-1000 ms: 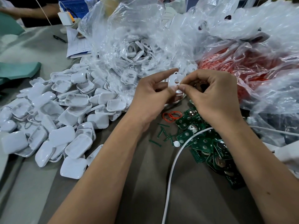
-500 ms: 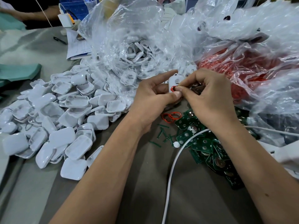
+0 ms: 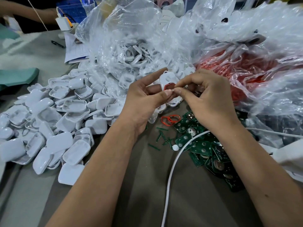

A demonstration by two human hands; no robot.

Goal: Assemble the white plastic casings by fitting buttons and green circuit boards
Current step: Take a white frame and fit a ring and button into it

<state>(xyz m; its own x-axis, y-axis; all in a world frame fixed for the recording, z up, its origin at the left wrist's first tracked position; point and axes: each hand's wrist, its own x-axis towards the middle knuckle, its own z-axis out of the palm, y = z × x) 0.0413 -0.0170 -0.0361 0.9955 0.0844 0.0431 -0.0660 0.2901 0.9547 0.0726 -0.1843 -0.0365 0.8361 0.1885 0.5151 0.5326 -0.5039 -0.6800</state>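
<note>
left hand [image 3: 142, 97]: grips white casing [image 3: 167, 78], thumb against its front
right hand [image 3: 208, 99]: pinches red ring [image 3: 168, 87] on the casing
casing: raised above table [image 3: 131, 202], between both hands
circuit boards [image 3: 205, 149]: green heap under right wrist
loose casings [image 3: 54, 125]: piled at left
red rings [image 3: 170, 120]: on table below hands
white cable [image 3: 170, 177]: across boards

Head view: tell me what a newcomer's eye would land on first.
Both hands meet at the centre: the left hand grips a white casing while the right hand pinches a red ring against it. To the left sprawls a pile of white casing shells on the grey table. Green circuit boards lie under the right wrist, and clear plastic bags heap up behind.
</note>
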